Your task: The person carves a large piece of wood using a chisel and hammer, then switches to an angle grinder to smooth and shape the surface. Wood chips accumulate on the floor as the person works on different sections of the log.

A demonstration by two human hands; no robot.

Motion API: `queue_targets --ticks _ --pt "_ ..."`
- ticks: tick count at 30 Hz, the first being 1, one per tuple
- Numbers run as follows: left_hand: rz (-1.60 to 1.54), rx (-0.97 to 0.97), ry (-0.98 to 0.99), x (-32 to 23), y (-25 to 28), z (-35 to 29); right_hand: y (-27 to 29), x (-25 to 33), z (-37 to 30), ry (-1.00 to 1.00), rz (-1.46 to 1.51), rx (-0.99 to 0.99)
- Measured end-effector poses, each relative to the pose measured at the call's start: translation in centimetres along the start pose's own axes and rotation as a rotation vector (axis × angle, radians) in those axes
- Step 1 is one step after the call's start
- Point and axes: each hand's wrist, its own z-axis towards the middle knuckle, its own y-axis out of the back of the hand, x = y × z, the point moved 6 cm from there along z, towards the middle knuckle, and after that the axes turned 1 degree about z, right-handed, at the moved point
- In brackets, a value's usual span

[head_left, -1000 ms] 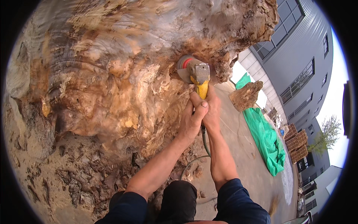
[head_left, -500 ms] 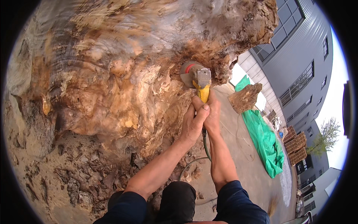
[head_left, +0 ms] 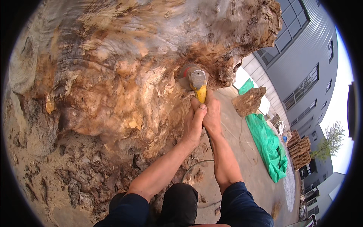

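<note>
A yellow angle grinder (head_left: 200,92) with a worn metal head is held out in front of me. My left hand (head_left: 194,123) and my right hand (head_left: 212,115) are both closed around its body, pressed side by side. Its round disc, with a red ring, lies against a hollow in a huge gnarled tree stump (head_left: 124,87), or seems to touch it. The stump's wood is orange-brown and smooth in places, rough and barky at the right edge. A dark cable (head_left: 210,142) runs down from the grinder between my forearms.
Wood chips and bark rubble (head_left: 83,181) cover the ground at lower left. The cable loops over the concrete floor (head_left: 242,170). To the right are a loose wood chunk (head_left: 249,101), a green tarp (head_left: 266,145), stacked brown pallets or crates (head_left: 300,147) and a grey building (head_left: 302,56).
The grinder and both hands have shifted slightly to the left, and its head is tilted a little more to the left. The cable has swung along.
</note>
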Motion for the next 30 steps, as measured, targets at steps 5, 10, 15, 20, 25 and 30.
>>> queue_targets --ticks 5,10,15,20,25,30 --pt "-0.010 0.010 -0.005 0.5 0.1 0.3 -0.1 -0.5 0.2 0.024 0.006 0.014" --pt "0.094 0.008 -0.027 -0.4 -0.6 -0.5 0.5 0.1 -0.3 0.004 0.047 0.004" --pt "-0.064 0.052 -0.035 -0.9 -1.1 -0.2 1.2 2.5 -0.3 0.124 -0.121 -0.073" --pt "-0.274 0.118 0.064 0.4 -1.0 0.7 0.7 2.1 0.3 0.111 -0.376 -0.066" --pt "-0.312 0.113 0.080 0.4 -1.2 0.3 0.6 2.1 -0.1 0.170 -0.418 -0.081" --pt "-0.366 0.142 0.096 0.5 -0.9 0.8 0.4 2.8 0.2 0.166 -0.446 -0.071"
